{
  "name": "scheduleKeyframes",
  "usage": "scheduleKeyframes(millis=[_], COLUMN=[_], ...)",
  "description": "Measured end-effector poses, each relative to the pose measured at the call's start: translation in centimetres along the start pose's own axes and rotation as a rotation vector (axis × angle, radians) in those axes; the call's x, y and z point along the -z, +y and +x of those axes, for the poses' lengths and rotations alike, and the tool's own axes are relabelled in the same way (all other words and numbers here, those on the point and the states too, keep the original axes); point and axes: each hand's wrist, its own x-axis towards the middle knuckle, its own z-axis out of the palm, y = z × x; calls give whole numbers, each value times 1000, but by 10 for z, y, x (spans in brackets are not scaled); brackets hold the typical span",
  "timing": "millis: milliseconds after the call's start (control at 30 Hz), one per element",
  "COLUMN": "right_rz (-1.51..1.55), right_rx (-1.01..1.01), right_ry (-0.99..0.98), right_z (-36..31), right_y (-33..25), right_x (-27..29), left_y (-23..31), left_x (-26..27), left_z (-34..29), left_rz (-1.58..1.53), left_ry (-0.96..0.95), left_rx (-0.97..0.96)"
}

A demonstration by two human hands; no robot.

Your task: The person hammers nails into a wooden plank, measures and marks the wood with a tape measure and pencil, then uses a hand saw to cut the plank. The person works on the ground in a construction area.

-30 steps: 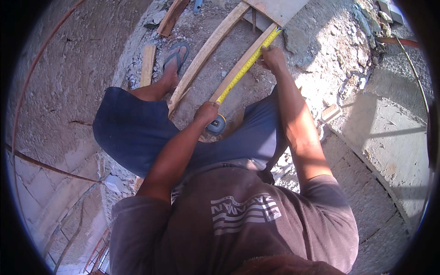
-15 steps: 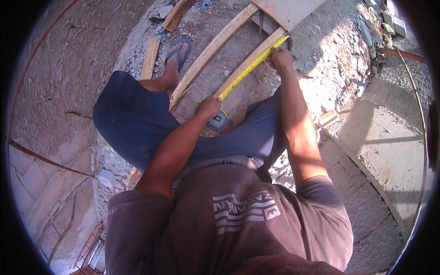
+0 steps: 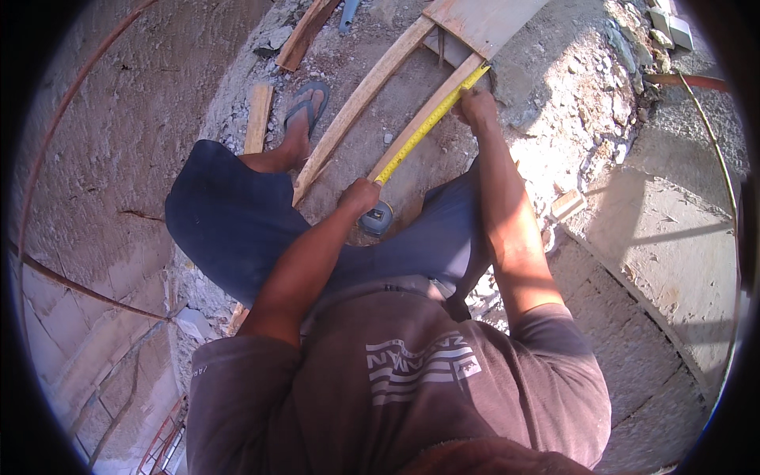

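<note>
Fingers of the right hand (image 3: 477, 107) curl in at the edge of the yellow tape-measure blade (image 3: 431, 125), apparently pinching it near its far end; those of the left hand (image 3: 361, 195) are bent over its near end, though the back of that hand hides what they press on. Stretched between both sets of fingers, the blade lies along a wooden batten (image 3: 418, 120) and should be light, thin and springy, likely to twist or buckle if pushed; holding it flat by both edges looks best. Just beside the left fingers sits the rounded blue-grey tape-measure case (image 3: 376, 220), probably hard, compact and easiest to palm around its sides. The batten seems stiff and rough rather than slippery. Beyond the right fingers lies a plywood panel (image 3: 483, 24), likely rigid. As for writing, the blade's graduations are too small to read; nearer the body than either hand, the T-shirt (image 3: 332, 396) bears pale block lettering above stripes.
</note>
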Motion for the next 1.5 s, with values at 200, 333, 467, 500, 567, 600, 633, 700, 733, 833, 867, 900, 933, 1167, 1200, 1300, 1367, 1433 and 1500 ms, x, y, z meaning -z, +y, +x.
scheduleKeyframes(millis=[200, 333, 467, 500, 567, 600, 633, 700, 733, 833, 867, 900, 933, 1167, 1200, 1300, 1367, 1433, 1500], right_rz=[-40, 104, 237, 250, 131, 238, 393, 553, 547, 414, 390, 332, 345, 307, 286, 209, 147, 78, 44], right_rx=[-9, -73, -52, -57, 122, 161, 129, 112, 168, 243, 262, 256, 236, 98, 79, 36, 23, 16, -45], right_ry=[-5, -114, -89, -48, -68, -149, -206, -241, -347, -637, -678, -760, -746, -372, -302, -200, -180, -181, -190], right_z=[2, -11, -15, -13, -15, -18, -27, -38, -47, -73, -81, -84, -85, -50, -44, -29, -22, -16, -13], right_y=[-7, -18, -24, -25, -27, -29, -31, -42, -48, -69, -73, -77, -77, -32, -24, -1, 12, 23, 28], right_x=[2, 16, 41, 49, 57, 62, 60, 62, 61, 53, 52, 52, 53, 78, 81, 90, 94, 95, 95], left_y=[1, 9, 20, 24, 40, 42, 43, 73, 83, 105, 114, 121, 129, 174, 181, 202, 208, 210, 208], left_x=[1, 19, 49, 55, 59, 61, 60, 60, 63, 70, 75, 83, 93, 205, 222, 263, 271, 274, 272], left_z=[2, -7, -21, -24, -29, -33, -38, -32, -31, -39, -41, -45, -50, -138, -151, -175, -180, -180, -180], left_rz=[31, 131, 68, -8, -135, -150, -146, -222, -211, -361, -383, -397, -400, -203, -188, -191, -385, -470, -450], left_ry=[42, 31, -105, -118, -137, -135, -138, -166, -129, -61, -54, -24, 25, 102, 94, 164, 144, 165, 214], left_rx=[-67, -146, -296, -414, -542, -534, -546, -687, -711, -636, -634, -622, -556, -877, -940, -1041, -1063, -1080, -1012])
